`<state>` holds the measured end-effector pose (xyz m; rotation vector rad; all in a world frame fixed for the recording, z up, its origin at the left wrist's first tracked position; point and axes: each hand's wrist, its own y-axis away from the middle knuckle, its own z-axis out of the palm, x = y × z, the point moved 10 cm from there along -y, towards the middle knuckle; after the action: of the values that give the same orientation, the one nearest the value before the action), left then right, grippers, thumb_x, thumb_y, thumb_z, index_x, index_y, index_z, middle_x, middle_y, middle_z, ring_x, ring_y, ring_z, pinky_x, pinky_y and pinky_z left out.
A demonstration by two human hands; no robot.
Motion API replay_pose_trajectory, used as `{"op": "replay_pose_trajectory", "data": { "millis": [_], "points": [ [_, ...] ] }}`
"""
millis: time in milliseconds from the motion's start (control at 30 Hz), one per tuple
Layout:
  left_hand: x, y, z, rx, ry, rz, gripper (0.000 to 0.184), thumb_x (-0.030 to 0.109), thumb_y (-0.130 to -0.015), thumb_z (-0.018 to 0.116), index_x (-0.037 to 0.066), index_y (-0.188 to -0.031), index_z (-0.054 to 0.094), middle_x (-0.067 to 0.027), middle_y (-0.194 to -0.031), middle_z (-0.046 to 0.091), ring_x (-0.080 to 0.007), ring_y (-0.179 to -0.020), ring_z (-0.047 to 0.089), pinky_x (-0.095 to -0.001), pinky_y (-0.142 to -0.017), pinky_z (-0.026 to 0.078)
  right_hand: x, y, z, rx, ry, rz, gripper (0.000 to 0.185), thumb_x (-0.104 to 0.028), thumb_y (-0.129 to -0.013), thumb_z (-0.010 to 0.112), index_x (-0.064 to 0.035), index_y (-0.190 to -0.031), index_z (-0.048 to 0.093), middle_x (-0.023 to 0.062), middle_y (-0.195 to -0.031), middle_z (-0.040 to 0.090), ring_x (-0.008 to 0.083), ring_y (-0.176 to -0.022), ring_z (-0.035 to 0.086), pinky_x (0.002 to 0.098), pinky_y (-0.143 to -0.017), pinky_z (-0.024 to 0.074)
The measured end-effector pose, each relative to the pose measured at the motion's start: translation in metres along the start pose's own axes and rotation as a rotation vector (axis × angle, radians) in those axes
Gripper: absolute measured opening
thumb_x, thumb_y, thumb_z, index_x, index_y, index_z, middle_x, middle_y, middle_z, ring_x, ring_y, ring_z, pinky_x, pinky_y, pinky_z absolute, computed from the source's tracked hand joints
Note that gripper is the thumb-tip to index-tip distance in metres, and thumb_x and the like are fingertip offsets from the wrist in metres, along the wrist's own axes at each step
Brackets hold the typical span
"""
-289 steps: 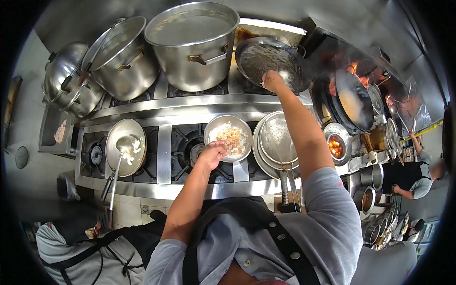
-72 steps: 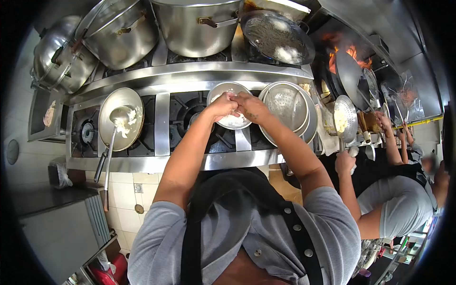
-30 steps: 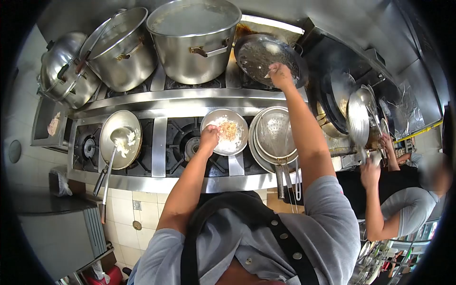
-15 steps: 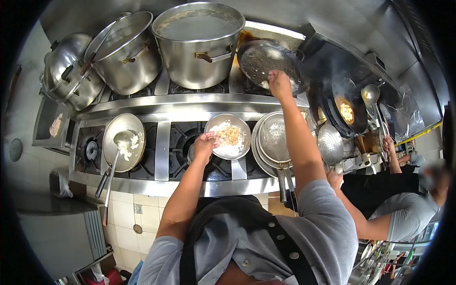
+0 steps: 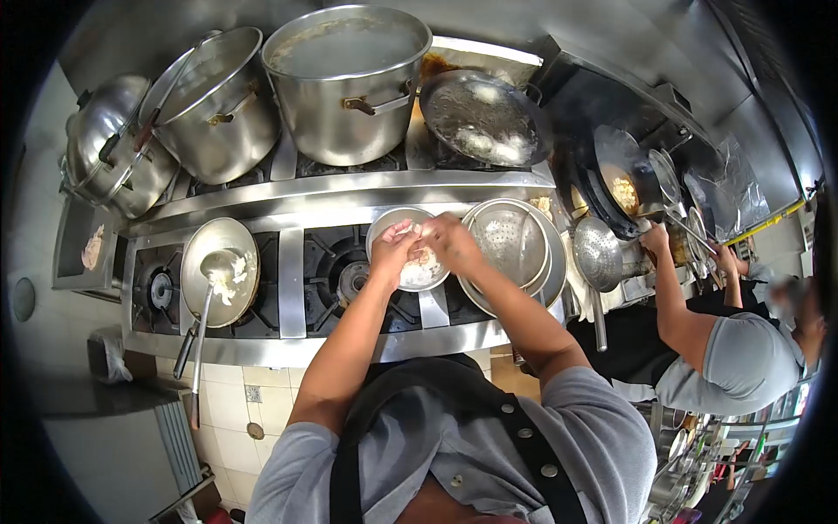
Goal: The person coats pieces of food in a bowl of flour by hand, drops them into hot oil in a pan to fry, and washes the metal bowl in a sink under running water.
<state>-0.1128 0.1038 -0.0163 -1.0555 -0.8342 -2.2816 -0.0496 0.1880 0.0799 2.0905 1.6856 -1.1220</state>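
Note:
Over a metal bowl (image 5: pixel 375 229) of white powder and pale brown bits, both my hands are close together. My left hand (image 5: pixel 392 250) is closed, its fingers pinched around a pale, powdery piece (image 5: pixel 403 228) whose kind I cannot make out. Just to its right, my right hand (image 5: pixel 451 244) curls in above the bowl, its fingers smeared by motion and partly hiding the contents. Behind them, a dark wok (image 5: pixel 434 103) holds bubbling oil with pale pieces frying in it. Round strainers (image 5: pixel 504 234), stacked in a larger pan, sit right of the bowl.
A pan (image 5: pixel 194 301) with a ladle (image 5: pixel 206 301) resting in it stands at left. Large stock pots (image 5: pixel 345 131) line the back burners. At right, a co-worker's arm (image 5: pixel 676 284) reaches toward a smoking wok (image 5: pixel 602 188); a perforated skimmer (image 5: pixel 598 253) lies nearer me.
My right hand has come back from over the oil wok to the bowl beside my left hand. More white froth shows in the oil. The co-worker's arm has reached forward to the wok.

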Motion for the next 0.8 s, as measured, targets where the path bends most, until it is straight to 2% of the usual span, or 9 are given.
{"op": "replay_pose_trajectory", "data": {
  "millis": [100,167,233,400,600,633,700,767,800],
  "points": [
    [0.002,-0.007,-0.009,0.017,0.006,-0.006,0.028,0.023,-0.083,0.063,0.005,-0.103,0.053,-0.0083,-0.092,0.061,-0.0155,-0.078,0.061,-0.0276,-0.064,0.050,0.079,-0.039,-0.042,0.200,-0.095,0.118,0.019,-0.007,-0.078,0.059,-0.0031,-0.097,0.059,0.0117,-0.083,0.061,0.0213,-0.076,0.059,0.0327,-0.066,0.0472],
    [0.005,-0.002,-0.021,0.050,-0.004,-0.012,0.025,0.022,-0.083,0.062,0.007,-0.101,0.054,-0.0074,-0.088,0.061,-0.0148,-0.074,0.060,-0.0277,-0.063,0.050,0.036,-0.061,-0.124,0.503,0.223,-0.060,0.019,-0.012,-0.078,0.057,-0.0028,-0.095,0.056,0.0163,-0.083,0.062,0.0320,-0.070,0.061,0.0405,-0.063,0.0478],
    [0.000,-0.001,-0.042,0.086,-0.030,-0.033,0.024,0.021,-0.083,0.062,0.007,-0.100,0.055,-0.0067,-0.087,0.061,-0.0142,-0.073,0.059,-0.0275,-0.062,0.050,0.074,-0.090,-0.150,0.503,0.408,0.044,0.020,-0.019,-0.079,0.052,-0.0051,-0.093,0.053,0.0221,-0.080,0.060,0.0426,-0.077,0.057,0.0466,-0.064,0.0455],
    [0.005,0.015,-0.076,0.206,-0.176,-0.058,0.022,0.020,-0.081,0.060,0.006,-0.098,0.058,-0.0045,-0.084,0.062,-0.0124,-0.071,0.059,-0.0280,-0.062,0.048,0.137,-0.122,-0.142,0.056,0.736,0.441,0.024,-0.023,-0.077,0.055,-0.0079,-0.093,0.062,0.0211,-0.097,0.060,0.0380,-0.091,0.057,0.0445,-0.080,0.0458],
    [0.010,0.022,-0.101,0.216,-0.173,-0.025,0.026,0.018,-0.080,0.059,0.002,-0.099,0.061,-0.0049,-0.087,0.063,-0.0142,-0.075,0.059,-0.0283,-0.063,0.049,0.123,-0.122,-0.125,0.043,1.010,0.311,0.026,-0.026,-0.078,0.057,-0.0036,-0.089,0.064,0.0197,-0.098,0.059,0.0381,-0.096,0.055,0.0454,-0.082,0.0451],
    [0.009,0.021,-0.108,0.259,-0.185,-0.034,0.024,0.018,-0.080,0.058,0.003,-0.098,0.062,-0.0057,-0.086,0.063,-0.0152,-0.076,0.059,-0.0295,-0.063,0.049,0.093,-0.107,-0.115,0.412,0.942,-0.265,0.025,-0.024,-0.080,0.055,-0.0030,-0.089,0.064,0.0184,-0.097,0.060,0.0382,-0.093,0.055,0.0452,-0.078,0.0458],
    [0.010,0.026,-0.115,0.265,-0.194,0.083,0.023,0.017,-0.080,0.057,0.002,-0.096,0.063,-0.0078,-0.084,0.063,-0.0170,-0.074,0.059,-0.0299,-0.063,0.049,0.063,-0.106,-0.061,0.174,0.433,0.098,0.024,-0.024,-0.084,0.049,-0.0056,-0.092,0.063,0.0181,-0.094,0.061,0.0355,-0.089,0.056,0.0446,-0.074,0.0454],
    [0.016,0.025,-0.116,0.285,-0.266,0.185,0.020,0.015,-0.075,0.061,0.003,-0.091,0.064,-0.0073,-0.077,0.063,-0.0170,-0.068,0.058,-0.0328,-0.060,0.048,0.048,-0.078,0.037,-0.185,0.632,0.147,0.030,-0.028,-0.080,0.054,-0.0025,-0.094,0.061,0.0164,-0.093,0.062,0.0352,-0.089,0.058,0.0428,-0.077,0.0454],
    [0.012,0.015,-0.120,0.254,-0.289,0.300,0.018,0.014,-0.070,0.064,0.003,-0.084,0.066,-0.0070,-0.072,0.063,-0.0170,-0.066,0.057,-0.0335,-0.060,0.048,0.044,-0.058,0.090,-0.299,0.725,-0.101,0.030,-0.023,-0.075,0.059,-0.0055,-0.099,0.060,0.0174,-0.097,0.060,0.0343,-0.092,0.057,0.0425,-0.080,0.0452]
  ]
}}
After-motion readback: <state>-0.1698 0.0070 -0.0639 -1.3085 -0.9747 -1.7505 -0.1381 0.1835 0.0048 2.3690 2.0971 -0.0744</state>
